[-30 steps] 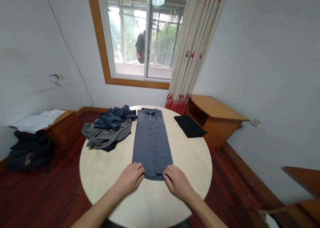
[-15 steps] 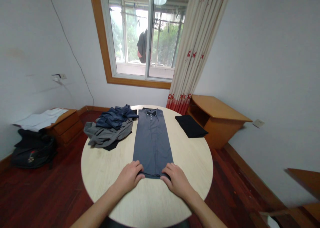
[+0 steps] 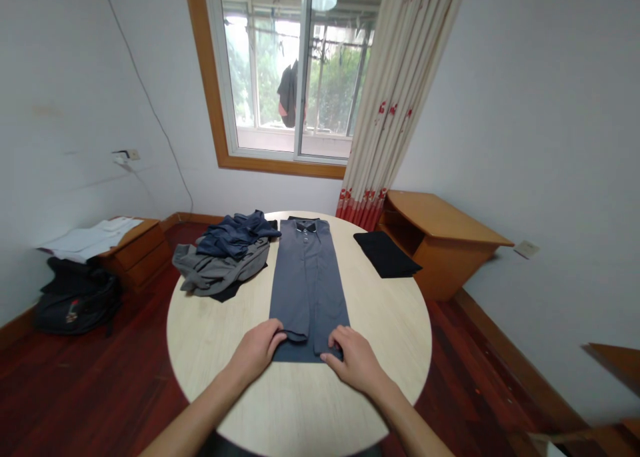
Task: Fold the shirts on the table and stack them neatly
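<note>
"One slate-grey, collared fabric shirt [image 3: 295,283], where?"

"Mid round, pale wood table [image 3: 385,313], folded lengthwise. L hand [image 3: 255,351] pinched one hem flap; R hand [image 3: 356,359] gripped the other corner."

"Risk?"

"Uneven pull prob. could've skewed the folds."

"Rm.?"

"White-framed glass window [image 3: 299,110] behind, w/ cream-and-red fabric curtain [image 3: 387,97]."

From here I see what looks like a room in a home: a patterned curtain [image 3: 387,103] beside a wood-framed window [image 3: 295,77], dark red wood floor [image 3: 90,377], plain white walls [image 3: 540,110], a small drawer cabinet [image 3: 137,250] with papers [image 3: 93,238] on it, a backpack [image 3: 75,303] on the floor, and clothes [image 3: 225,250] on a round counter [image 3: 300,403].
</note>
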A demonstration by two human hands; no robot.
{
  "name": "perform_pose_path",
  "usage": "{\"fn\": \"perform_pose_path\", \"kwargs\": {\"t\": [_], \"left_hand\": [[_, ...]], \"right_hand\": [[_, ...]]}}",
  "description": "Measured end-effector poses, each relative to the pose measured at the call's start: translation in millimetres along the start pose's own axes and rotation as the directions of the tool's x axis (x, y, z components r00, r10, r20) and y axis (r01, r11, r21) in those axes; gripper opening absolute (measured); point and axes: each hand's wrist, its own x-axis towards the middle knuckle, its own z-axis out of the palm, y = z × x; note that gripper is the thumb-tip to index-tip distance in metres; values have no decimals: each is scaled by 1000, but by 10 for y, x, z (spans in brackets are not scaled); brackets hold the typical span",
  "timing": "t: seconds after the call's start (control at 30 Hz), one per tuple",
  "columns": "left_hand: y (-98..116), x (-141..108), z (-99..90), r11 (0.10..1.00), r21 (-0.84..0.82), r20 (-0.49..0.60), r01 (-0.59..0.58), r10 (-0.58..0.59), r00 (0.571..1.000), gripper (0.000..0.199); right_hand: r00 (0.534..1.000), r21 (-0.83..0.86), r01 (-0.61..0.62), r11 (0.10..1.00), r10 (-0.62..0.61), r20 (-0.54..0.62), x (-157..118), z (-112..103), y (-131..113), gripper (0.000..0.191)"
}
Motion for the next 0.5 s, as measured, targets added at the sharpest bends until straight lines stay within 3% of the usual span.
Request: {"fn": "perform_pose_path", "kwargs": {"t": [0.07, 0.13, 0.23, 0.37, 0.5], "left_hand": [[-4, -34, -11, 995, 91, 44, -38, 34, 998, 11], [20, -70, -42, 986, 154, 63, -60, 50, 997, 25], [102, -123, -126, 980, 193, 24, -55, 52, 998, 35], [194, -188, -230, 976, 215, -22, -36, 42, 999, 32], [205, -225, -262, 942, 335, 80, 17, -46, 996, 26]], "right_hand": [[1000, -18, 3, 1000, -3, 13, 7, 6, -6, 14], [1000, -28, 7, 1000, -6, 23, 12, 8, -6, 8], [999, -48, 9, 999, -7, 52, 16, -7, -5, 6], [995, -61, 19, 998, -13, 98, 13, -55, -18, 8], [993, -58, 20, 998, -13, 113, 11, -89, -41, 8]]}}
